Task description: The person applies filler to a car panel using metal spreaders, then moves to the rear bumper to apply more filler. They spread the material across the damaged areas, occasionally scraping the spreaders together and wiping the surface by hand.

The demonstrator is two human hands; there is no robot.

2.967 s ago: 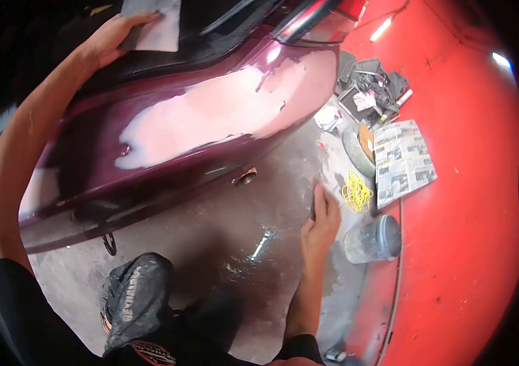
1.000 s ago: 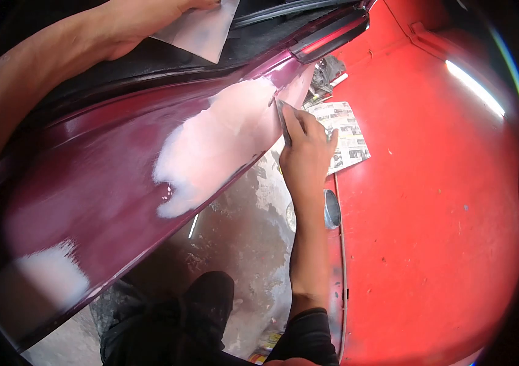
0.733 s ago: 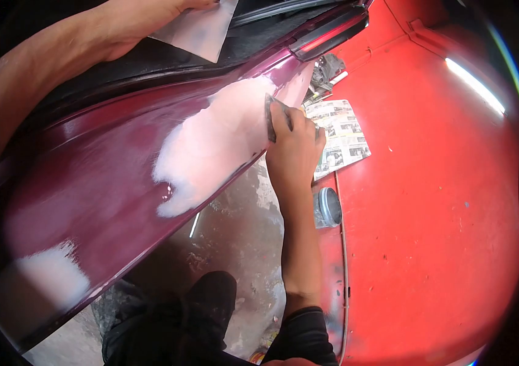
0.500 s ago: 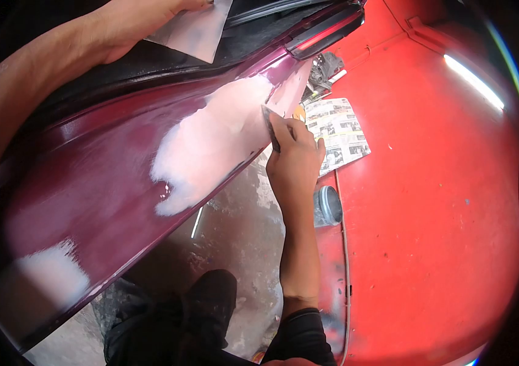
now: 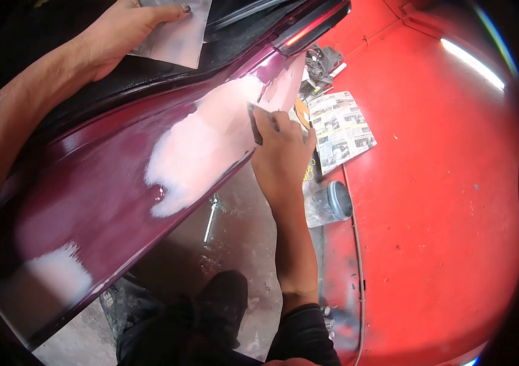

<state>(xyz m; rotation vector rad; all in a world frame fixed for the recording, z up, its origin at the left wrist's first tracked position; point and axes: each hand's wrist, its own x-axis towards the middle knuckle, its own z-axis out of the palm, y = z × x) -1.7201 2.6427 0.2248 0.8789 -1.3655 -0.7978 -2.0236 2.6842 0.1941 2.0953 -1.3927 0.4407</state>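
My left hand [image 5: 131, 27] grips a flat board [image 5: 177, 39] smeared with pale pink putty, its thumb on top, above the dark opening of the car. In my right hand [image 5: 281, 152] is a dark putty spreader [image 5: 255, 125], pinched in the fingers. Its blade meets the right edge of a large pale pink putty patch [image 5: 192, 152] on the maroon car panel [image 5: 101, 207]. A second, whitish patch [image 5: 58, 274] lies lower left on the same panel.
A grey bucket [image 5: 336, 204] stands by the red wall [image 5: 436, 201], near a newspaper-covered sheet [image 5: 340, 134]. A pipe [image 5: 357, 256] runs along the wall. The tail light [image 5: 311, 33] is at the panel's far end. My legs are below the panel.
My right hand and the spreader have moved a little left in view. My left hand and the board have shifted left and slightly down, showing more of the hand. The view has shifted slightly.
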